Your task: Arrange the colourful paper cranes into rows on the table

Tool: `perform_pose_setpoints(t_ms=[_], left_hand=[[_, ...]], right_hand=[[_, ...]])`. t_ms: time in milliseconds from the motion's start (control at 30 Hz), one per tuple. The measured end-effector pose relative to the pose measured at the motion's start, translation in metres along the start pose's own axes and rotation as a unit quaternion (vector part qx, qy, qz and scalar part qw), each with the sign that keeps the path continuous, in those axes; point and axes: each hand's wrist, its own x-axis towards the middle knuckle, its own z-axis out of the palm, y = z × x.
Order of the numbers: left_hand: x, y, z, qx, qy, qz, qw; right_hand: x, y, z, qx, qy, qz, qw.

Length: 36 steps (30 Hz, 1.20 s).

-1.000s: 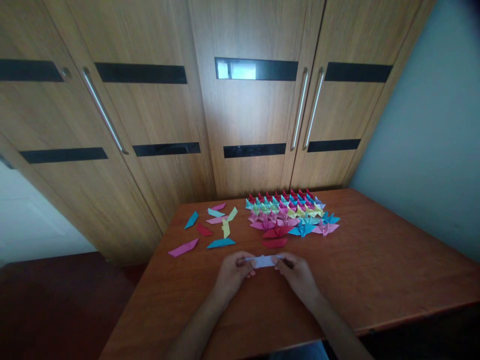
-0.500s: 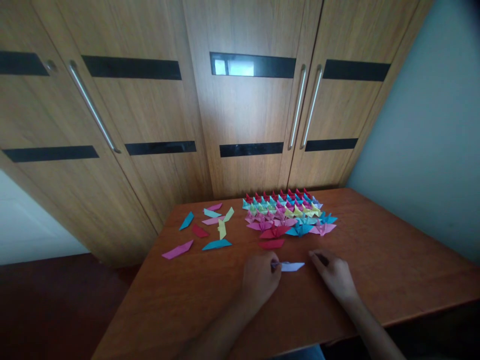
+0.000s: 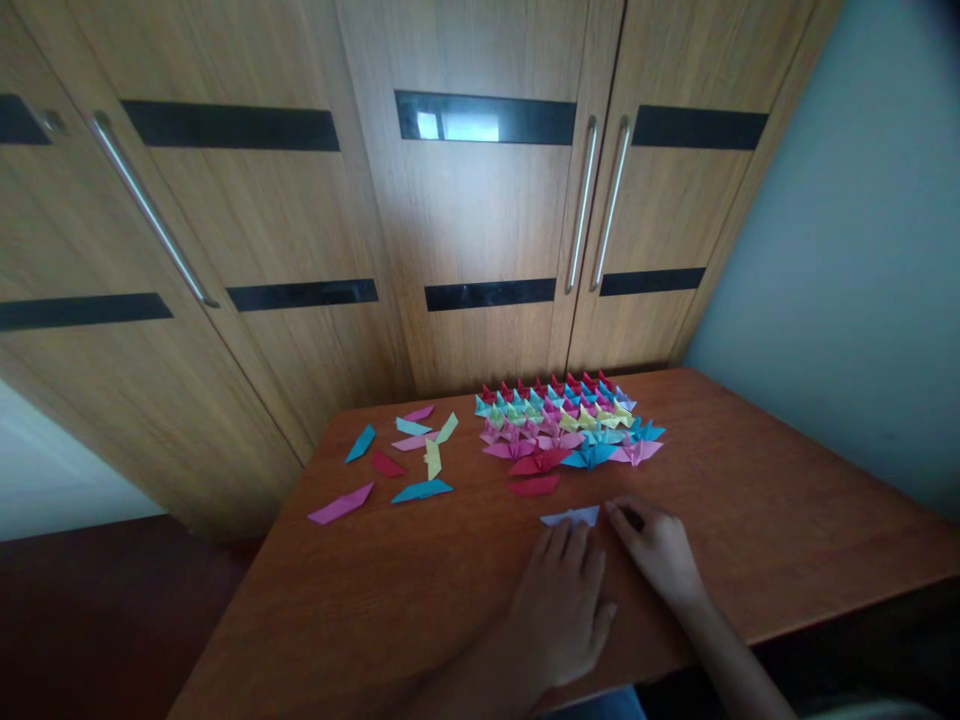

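A pale lavender folded paper [image 3: 571, 516] lies flat on the brown table [image 3: 375, 600]. My left hand [image 3: 564, 600] is laid over its near edge, palm down, with the fingers spread and the fingertips on the paper. Just right of the paper's right tip is my right hand [image 3: 660, 548], its thumb and forefinger curled together; whether anything is between them is too small to tell. A red folded paper [image 3: 535, 486] lies beyond the lavender one.
Rows of colourful paper cranes [image 3: 562, 425] stand at the back. Several flat folded pieces, among them a blue one [image 3: 421, 491] and a pink one [image 3: 341, 503], lie at the left. A wooden wardrobe [image 3: 480, 220] rises behind the table.
My left hand has opened from its pinch on the lavender paper and now lies flat on it. The whole scene has shifted slightly left in view. My right hand stays beside the paper.
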Motion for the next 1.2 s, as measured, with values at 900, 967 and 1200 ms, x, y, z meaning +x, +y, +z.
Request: perform_pose_setpoints(t_ms=[900,967,1200], left_hand=[[-0.004,-0.081,-0.038,-0.063,0.125,-0.086,0.986],[-0.022,-0.112,-0.053,-0.044,0.151,-0.152,0.976],[-0.067,-0.18,-0.08,0.054,0.139,-0.22,0.964]], right_hand=[[-0.003,-0.001,0.0,0.008,-0.013,0.006,1.0],[-0.003,-0.005,0.002,0.008,-0.031,-0.006,0.999],[-0.01,-0.045,0.025,-0.013,-0.105,-0.038,0.994]])
